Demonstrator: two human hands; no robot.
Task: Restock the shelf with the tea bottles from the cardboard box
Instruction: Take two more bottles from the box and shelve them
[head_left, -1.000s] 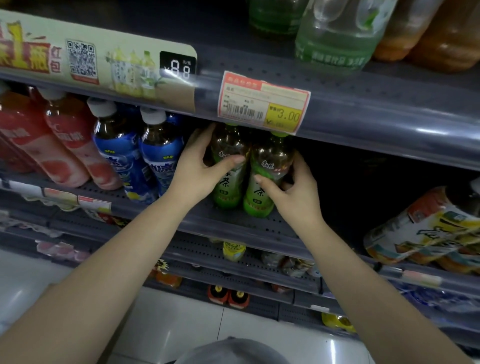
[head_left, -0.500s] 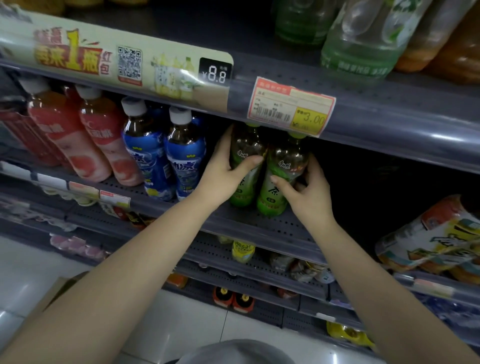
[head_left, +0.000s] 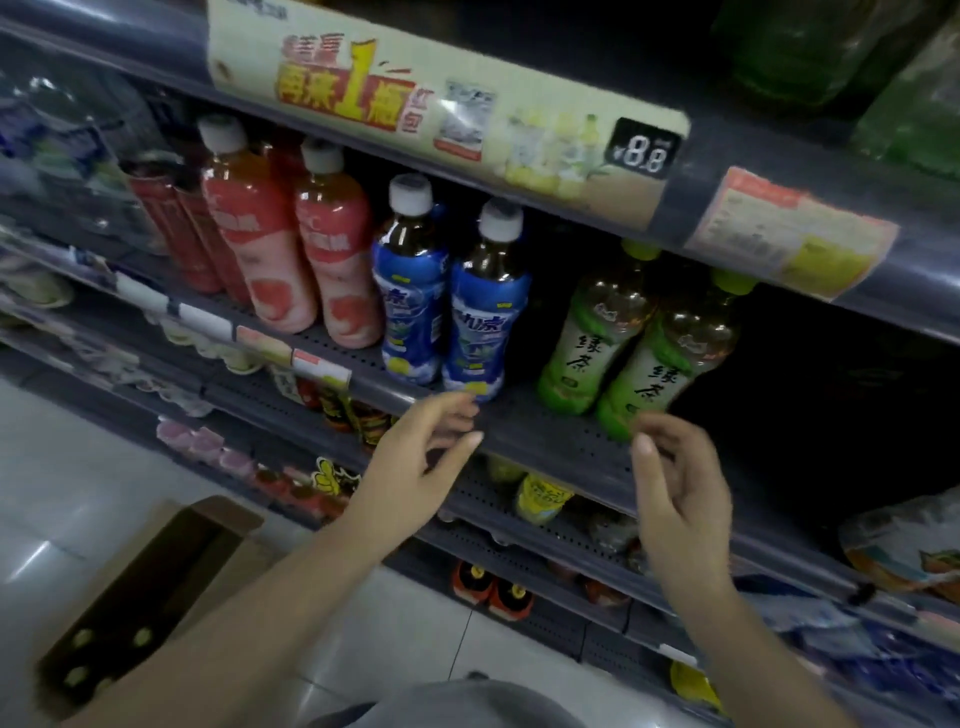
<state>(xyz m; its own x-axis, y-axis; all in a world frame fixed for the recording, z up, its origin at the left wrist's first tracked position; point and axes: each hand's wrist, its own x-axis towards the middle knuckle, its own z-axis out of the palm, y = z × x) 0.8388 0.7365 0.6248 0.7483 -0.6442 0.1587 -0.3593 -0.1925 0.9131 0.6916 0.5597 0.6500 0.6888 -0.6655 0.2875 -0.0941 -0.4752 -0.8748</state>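
Note:
Two green tea bottles with green labels and yellow-green caps stand side by side on the grey shelf (head_left: 545, 441): the left one (head_left: 592, 332) and the right one (head_left: 665, 364). My left hand (head_left: 421, 462) hovers below and left of them, in front of the shelf edge, fingers loosely apart and holding nothing. My right hand (head_left: 680, 488) is just below the right bottle, fingers curled apart, not touching it. The open cardboard box (head_left: 140, 587) sits on the floor at lower left, with a few bottle caps showing inside.
Two blue-labelled bottles (head_left: 452, 312) and pink-labelled bottles (head_left: 291, 249) stand left of the green ones. The shelf space right of the green bottles is dark. A price strip and shelf above overhang the bottles. Lower shelves hold more drinks; white tiled floor lies below.
Both hands have let go of the two green tea bottles and drawn back down from the shelf. The view has swung left and down, bringing the cardboard box into sight.

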